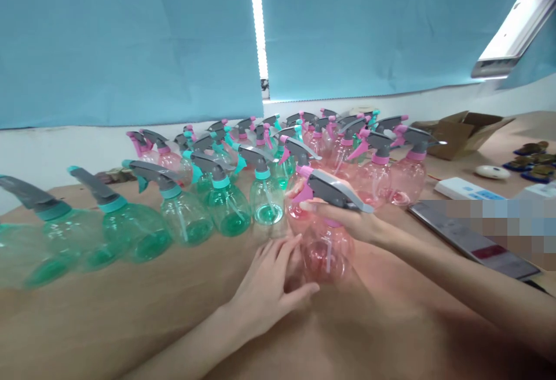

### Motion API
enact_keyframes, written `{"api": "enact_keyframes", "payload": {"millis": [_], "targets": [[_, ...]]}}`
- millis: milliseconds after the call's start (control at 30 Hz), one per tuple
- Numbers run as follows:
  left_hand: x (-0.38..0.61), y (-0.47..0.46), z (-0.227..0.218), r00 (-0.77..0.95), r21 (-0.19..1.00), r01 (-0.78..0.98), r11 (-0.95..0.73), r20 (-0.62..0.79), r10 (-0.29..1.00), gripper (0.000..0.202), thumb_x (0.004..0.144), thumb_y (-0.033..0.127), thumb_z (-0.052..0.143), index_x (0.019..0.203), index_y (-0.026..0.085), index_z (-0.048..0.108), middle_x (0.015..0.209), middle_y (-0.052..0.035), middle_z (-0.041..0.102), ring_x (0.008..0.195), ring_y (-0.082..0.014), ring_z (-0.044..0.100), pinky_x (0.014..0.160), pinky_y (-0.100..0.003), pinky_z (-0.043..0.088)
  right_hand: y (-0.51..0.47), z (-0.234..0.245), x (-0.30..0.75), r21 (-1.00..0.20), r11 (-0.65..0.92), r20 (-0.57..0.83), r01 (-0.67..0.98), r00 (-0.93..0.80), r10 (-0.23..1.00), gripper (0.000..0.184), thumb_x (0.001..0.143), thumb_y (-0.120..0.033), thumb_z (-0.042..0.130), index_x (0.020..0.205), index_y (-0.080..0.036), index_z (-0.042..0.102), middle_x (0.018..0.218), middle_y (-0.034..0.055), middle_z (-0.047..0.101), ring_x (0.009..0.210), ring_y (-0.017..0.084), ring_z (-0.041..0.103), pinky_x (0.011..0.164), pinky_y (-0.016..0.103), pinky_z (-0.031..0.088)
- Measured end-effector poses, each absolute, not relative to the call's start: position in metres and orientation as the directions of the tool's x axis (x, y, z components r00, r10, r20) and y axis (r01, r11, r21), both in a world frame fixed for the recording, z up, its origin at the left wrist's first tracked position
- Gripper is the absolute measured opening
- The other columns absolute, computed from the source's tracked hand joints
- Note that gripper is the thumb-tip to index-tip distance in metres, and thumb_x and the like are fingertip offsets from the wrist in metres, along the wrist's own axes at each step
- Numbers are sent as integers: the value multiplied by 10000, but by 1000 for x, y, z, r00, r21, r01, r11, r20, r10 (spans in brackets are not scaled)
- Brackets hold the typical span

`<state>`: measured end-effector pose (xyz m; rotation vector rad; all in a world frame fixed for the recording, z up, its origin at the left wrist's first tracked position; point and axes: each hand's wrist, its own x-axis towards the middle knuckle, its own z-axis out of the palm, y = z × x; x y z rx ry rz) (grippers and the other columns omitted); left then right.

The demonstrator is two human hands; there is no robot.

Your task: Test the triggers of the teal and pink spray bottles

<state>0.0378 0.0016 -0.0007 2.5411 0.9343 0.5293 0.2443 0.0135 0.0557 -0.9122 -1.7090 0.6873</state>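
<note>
Both hands were at one pink spray bottle [328,255], which stood on the bench [108,316] just in front of the person. The right hand [350,220] was closed around its neck, under the grey trigger head [339,189]. The left hand [269,287] lay loose and open against the round belly, with the fingers touching it. Behind stood many bottles of the same kind, green bottles [228,209] to the left and pink bottles [406,180] to the right. Every one had a head fitted, so I judged most of the lot finished and this bottle the one in work. The bodies were clear tinted plastic, round and smooth. The heads were matt grey with coloured collars and triggers. The bench top looked like plain brown board.
</note>
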Motion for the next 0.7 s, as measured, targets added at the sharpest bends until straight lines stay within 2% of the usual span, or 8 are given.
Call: {"api": "enact_keyframes", "payload": {"millis": [200, 367, 500, 700], "targets": [[40, 2, -1, 709, 409, 568, -714, 199, 677, 565, 872, 351, 612, 1364, 204, 377, 1357, -111, 477, 1243, -302, 441, 1026, -472, 372, 30, 57, 256, -767, 603, 578, 220, -174, 798, 275, 836, -296, 604, 681, -228, 387, 610, -80, 304, 523, 85, 246, 490, 250, 230], [40, 2, -1, 725, 379, 561, -736, 204, 658, 538, 893, 355, 569, 1371, 207, 373, 1351, -114, 480, 1229, -309, 453, 1015, -477, 383, 30, 59, 256, -750, 606, 582, 265, -171, 795, 243, 828, -230, 576, 668, -222, 394, 632, -73, 334, 543, 88, 270, 509, 257, 246], [39, 3, -5, 730, 369, 538, -758, 246, 638, 527, 898, 354, 561, 1371, 229, 365, 1347, -105, 480, 1245, -306, 437, 1014, -471, 384, 27, 62, 256, -719, 617, 590, 320, -189, 785, 289, 831, -214, 551, 630, -219, 344, 621, -69, 319, 555, 93, 275, 515, 257, 246], [38, 3, -10, 730, 334, 532, -778, 286, 621, 497, 912, 339, 535, 1366, 230, 365, 1335, -110, 489, 1240, -309, 441, 1009, -494, 381, 26, 63, 257, -703, 652, 612, 282, -225, 758, 294, 842, -218, 569, 642, -215, 354, 618, -70, 319, 550, 85, 277, 509, 249, 242]]}}
